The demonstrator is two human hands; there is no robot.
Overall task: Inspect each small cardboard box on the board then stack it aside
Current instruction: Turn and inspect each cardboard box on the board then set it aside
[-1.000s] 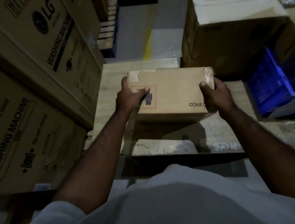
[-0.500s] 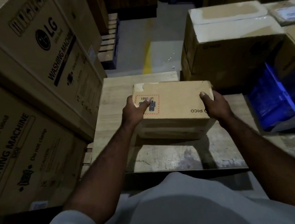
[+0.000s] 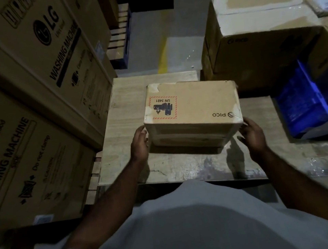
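The small tan cardboard box (image 3: pixel 192 108) lies long axis crosswise. I have my left hand (image 3: pixel 139 146) and right hand (image 3: pixel 251 132) resting against its short ends, fingers loose, nothing gripped, both equally near.

One head-worn camera looks forward and steeply down, close above the wooden board (image 3: pixel 127 100).
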